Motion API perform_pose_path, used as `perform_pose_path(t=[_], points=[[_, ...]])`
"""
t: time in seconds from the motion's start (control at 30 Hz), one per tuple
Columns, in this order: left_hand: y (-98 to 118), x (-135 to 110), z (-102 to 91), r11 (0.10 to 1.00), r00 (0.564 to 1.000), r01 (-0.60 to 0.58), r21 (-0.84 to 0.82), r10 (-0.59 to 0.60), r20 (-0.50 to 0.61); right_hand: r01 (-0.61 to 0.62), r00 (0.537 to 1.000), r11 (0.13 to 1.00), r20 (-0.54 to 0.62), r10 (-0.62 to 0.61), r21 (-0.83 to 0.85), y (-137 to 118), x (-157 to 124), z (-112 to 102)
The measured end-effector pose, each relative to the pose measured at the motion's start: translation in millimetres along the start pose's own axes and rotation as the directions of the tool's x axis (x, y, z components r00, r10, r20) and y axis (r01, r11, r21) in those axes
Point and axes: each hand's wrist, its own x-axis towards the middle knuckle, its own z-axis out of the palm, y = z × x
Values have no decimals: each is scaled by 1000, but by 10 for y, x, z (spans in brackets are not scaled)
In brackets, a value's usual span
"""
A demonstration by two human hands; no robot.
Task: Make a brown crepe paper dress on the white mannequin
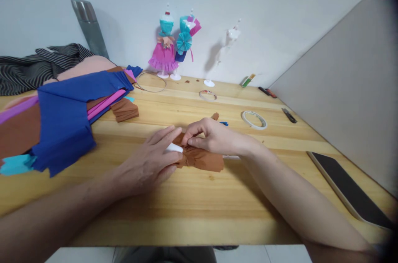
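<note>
Two hands (158,153) (213,136), brown paper (205,160), blurred tape print (205,92)

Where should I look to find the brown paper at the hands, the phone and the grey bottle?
Brown paper (205,160): head view, on its creased lower right part.
Phone (348,186): head view, on the middle of its dark screen.
Grey bottle (92,32): head view, on its body.

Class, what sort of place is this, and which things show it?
Probably a craft workspace: the wooden table holds a gathered brown sheet, a heap of coloured sheets and two small dressed-up stands.
</note>
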Motion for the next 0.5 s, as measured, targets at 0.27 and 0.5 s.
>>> perform_pose_path(t=[0.27,0.5], points=[[-19,-6,20,1000,1000,12,-23,-12,1,49,996,999,80,-49,-8,5,-14,34],[-22,-13,19,1000,1000,12,-16,-11,14,82,994,996,82,-79,-36,-38,-30,5]])
